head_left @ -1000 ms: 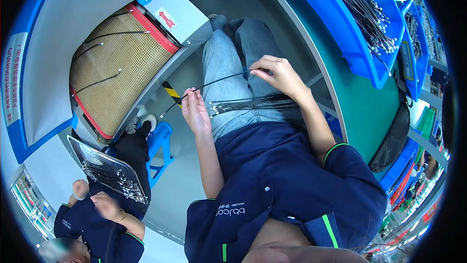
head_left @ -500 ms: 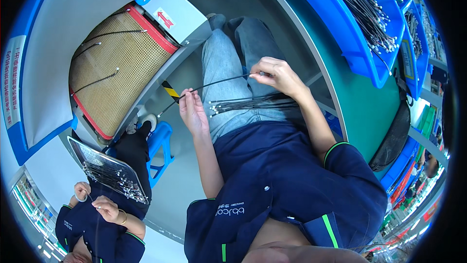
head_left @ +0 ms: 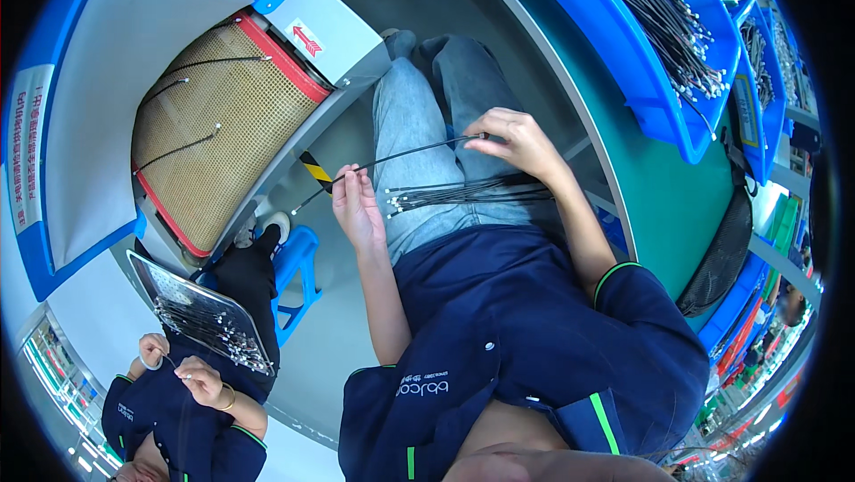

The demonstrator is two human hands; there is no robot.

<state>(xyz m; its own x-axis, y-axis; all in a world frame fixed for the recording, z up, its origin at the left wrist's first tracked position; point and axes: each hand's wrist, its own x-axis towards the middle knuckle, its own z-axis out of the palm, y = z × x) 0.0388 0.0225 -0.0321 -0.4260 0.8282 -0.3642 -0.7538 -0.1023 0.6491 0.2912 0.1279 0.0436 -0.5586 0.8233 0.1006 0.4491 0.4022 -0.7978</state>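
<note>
A thin black cable (head_left: pixel 410 152) with small white connector ends is stretched above my lap. My left hand (head_left: pixel 358 215) pinches it near its lower left end, which sticks out past the fingers. Over the right thigh, my right hand (head_left: pixel 515 142) grips the other end between thumb and fingers. Across my jeans lies a bundle of similar black cables (head_left: pixel 472 192), their white ends toward the left. My right forearm covers part of that bundle.
A mesh conveyor belt (head_left: pixel 236 81) with red edges carries several cables at left. A seated co-worker handles something thin beside a tray of cables (head_left: pixel 156 275); a blue stool (head_left: pixel 298 268) stands near. At right, a green tabletop (head_left: pixel 655 215) holds a blue bin (head_left: pixel 614 32) of cables.
Both hands keep hold of the cable and have hardly moved. The whole view has shifted very slightly.
</note>
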